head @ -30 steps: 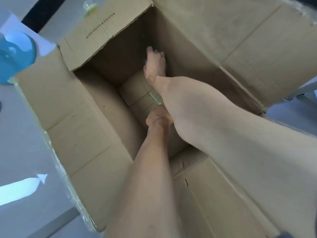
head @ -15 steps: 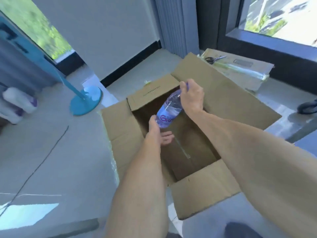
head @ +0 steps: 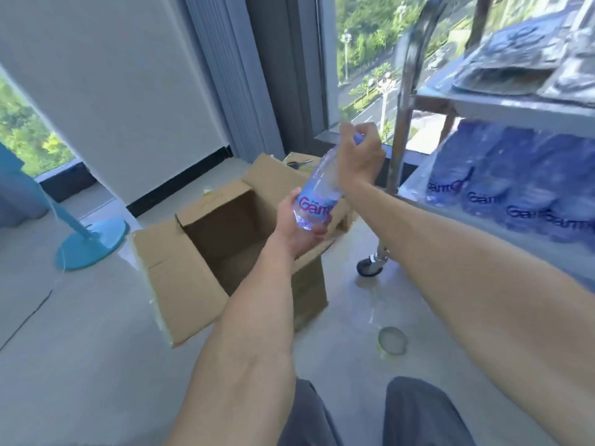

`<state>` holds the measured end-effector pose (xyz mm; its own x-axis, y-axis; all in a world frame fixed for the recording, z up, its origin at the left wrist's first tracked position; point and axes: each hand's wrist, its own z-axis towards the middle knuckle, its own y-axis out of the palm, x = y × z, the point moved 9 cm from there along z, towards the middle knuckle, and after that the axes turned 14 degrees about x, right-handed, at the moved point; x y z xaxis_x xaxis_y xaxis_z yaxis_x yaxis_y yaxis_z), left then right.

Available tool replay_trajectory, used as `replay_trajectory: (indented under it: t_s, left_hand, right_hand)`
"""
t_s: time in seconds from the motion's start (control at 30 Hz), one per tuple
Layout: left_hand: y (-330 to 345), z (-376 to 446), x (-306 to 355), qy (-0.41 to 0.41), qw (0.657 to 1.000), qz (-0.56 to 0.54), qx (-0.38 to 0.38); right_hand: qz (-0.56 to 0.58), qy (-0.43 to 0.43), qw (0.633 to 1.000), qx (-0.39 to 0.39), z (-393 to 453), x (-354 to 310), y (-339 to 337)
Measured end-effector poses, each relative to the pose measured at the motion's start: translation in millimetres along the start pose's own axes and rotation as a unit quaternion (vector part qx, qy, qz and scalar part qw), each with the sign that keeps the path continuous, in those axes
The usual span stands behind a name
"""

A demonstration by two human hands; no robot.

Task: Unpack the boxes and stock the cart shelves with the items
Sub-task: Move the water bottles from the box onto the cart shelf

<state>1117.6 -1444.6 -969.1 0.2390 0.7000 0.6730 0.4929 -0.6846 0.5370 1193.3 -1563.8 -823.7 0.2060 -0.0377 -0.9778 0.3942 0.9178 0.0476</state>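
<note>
both hands hold one bottle (head: 317, 191) above the open box (head: 225, 252): the left hand (head: 294, 230) grips its base, the right hand (head: 362, 156) is curled around its cap. more bottles (head: 502, 185) lie on the cart (head: 399, 123) shelf.

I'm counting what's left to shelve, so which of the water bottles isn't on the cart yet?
The bottle held over the open box: left hand at its base, right hand at its cap. The other bottles already sit together on the cart shelf.
</note>
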Motion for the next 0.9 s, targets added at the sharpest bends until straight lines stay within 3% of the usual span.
replay_trajectory:
  t_s: [0.2,0.3,0.43,0.53,0.67,0.77,0.83,0.9]
  left_hand:
    - [129,0,-101,-0.049,0.993,-0.082,-0.074]
    - [186,2,-161,-0.062,0.991,-0.108,-0.052]
    - [236,-8,-230,-0.079,0.989,-0.089,-0.090]
    - [245,-6,-262,-0.091,0.989,-0.111,-0.034]
    - [258,-22,-312,-0.147,0.988,-0.054,-0.008]
    - [285,-36,-335,-0.203,0.978,0.007,-0.052]
    - [298,-36,-340,-0.224,0.972,0.045,-0.055]
    - [309,-34,-344,-0.239,0.967,0.079,-0.045]
  right_hand:
    - [-0.025,-0.095,0.991,-0.086,35,-22,-99]
    - [-0.049,-0.104,0.993,-0.004,54,-2,-174]
    - [-0.072,-0.085,0.986,0.124,89,29,-263]
    - [-0.117,-0.046,0.985,0.118,114,61,-301]
    - [-0.236,-0.020,0.963,0.126,130,78,-340]
    - [-0.308,0.002,0.950,0.048,151,83,-354]
    - [-0.304,0.020,0.952,-0.031,163,84,-362]
    - [-0.283,0.034,0.958,-0.047,173,84,-379]
